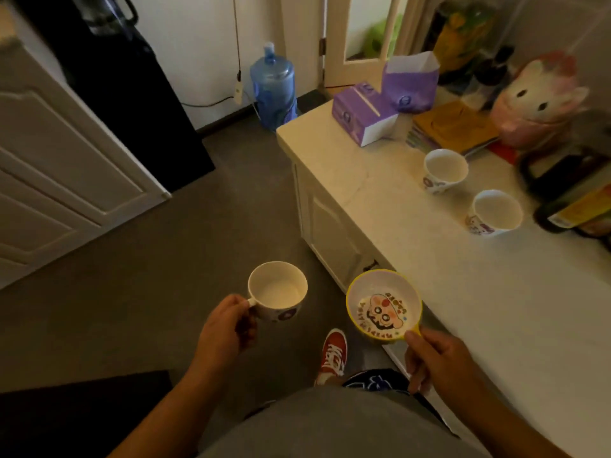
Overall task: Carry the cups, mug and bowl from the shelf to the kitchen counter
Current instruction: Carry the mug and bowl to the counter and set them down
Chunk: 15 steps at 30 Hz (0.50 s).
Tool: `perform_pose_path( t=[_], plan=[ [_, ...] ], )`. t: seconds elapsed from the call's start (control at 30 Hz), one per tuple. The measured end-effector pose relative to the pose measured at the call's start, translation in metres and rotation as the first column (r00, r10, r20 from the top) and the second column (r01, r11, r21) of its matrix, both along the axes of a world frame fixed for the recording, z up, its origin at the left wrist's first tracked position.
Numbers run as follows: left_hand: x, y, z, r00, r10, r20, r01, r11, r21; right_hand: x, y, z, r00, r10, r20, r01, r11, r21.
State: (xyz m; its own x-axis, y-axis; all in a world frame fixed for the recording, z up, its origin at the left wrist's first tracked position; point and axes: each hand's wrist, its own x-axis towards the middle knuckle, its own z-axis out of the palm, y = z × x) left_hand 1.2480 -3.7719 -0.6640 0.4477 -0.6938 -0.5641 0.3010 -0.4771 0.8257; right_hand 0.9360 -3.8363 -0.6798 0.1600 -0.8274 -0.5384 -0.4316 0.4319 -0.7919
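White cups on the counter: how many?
2. One cup sits farther back near the stacked books; the other cup is nearer, beside the dark bottle. The left hand carries a mug, not counted.

left hand (228, 325) gripping mug (277, 290), right hand (439, 361) gripping bowl (383, 307)

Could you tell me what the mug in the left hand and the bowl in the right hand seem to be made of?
The mug looks like glazed ceramic: thick white wall, smooth soft sheen, printed purple motif. The bowl looks more like plastic or melamine: thin yellow rim, moulded handle tab, cartoon print inside. Neither is certain from the picture alone.
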Motion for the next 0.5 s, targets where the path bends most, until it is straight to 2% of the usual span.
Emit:
perform_pose_path(
  t=[0.27, 0.5],
  plan=[
    [0.012, -0.102, 0.029, 0.996, -0.081, -0.041, 0.08, 0.997, -0.021, 0.03, -0.085, 0.023, 0.995, -0.093, 0.026, 0.095, 0.99, -0.102],
    [0.041, -0.19, 0.027, 0.955, -0.297, -0.018, 0.297, 0.954, -0.041, 0.056, -0.118, 0.027, 0.957, -0.288, 0.021, 0.289, 0.953, -0.093]
  ],
)
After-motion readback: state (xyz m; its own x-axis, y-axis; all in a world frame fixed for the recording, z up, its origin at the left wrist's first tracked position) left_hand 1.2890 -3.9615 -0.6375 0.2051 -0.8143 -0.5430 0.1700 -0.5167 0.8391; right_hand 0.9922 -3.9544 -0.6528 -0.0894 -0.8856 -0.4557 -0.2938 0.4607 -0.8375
